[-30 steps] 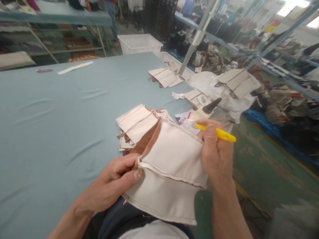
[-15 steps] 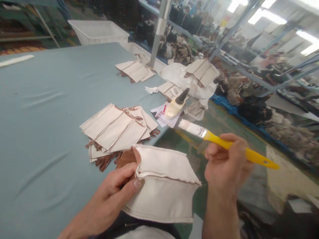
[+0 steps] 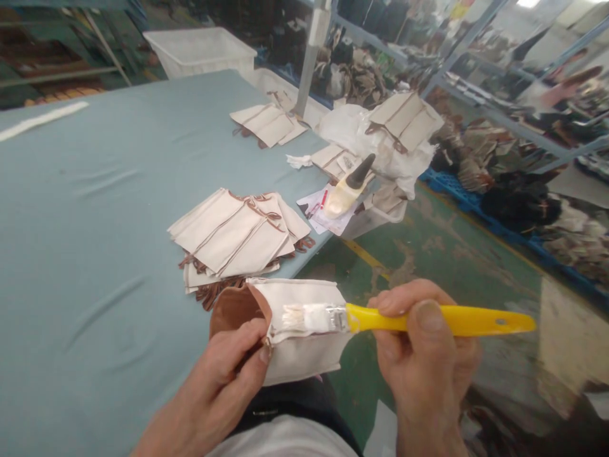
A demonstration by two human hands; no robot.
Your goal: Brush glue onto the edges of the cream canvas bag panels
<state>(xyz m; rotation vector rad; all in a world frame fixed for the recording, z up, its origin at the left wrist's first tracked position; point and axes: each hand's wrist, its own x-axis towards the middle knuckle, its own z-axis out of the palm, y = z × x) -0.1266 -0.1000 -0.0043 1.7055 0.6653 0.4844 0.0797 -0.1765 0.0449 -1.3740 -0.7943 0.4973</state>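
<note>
My left hand (image 3: 228, 374) pinches the left end of a cream fabric piece with a brown lining (image 3: 295, 355), held over my lap at the table's near edge. In my right hand (image 3: 419, 355) is a yellow-handled brush (image 3: 428, 319), gripped by the handle. The brush lies level, and its white bristles rest on the folded top edge of the piece. Just beyond, a fanned stack of similar cream pieces (image 3: 233, 238) lies on the blue-grey table (image 3: 95, 209).
A glue bottle with a dark nozzle (image 3: 349, 187) lies on papers at the table's right edge. More cream pieces (image 3: 266, 124) and a white plastic bag with pieces on it (image 3: 399, 127) sit farther back. A white bin (image 3: 200, 51) stands at the far end. Shelving racks line the right side.
My right hand swung the brush from pointing up and away to level, and brought its bristles onto the piece's top edge. The view shifted slightly.
</note>
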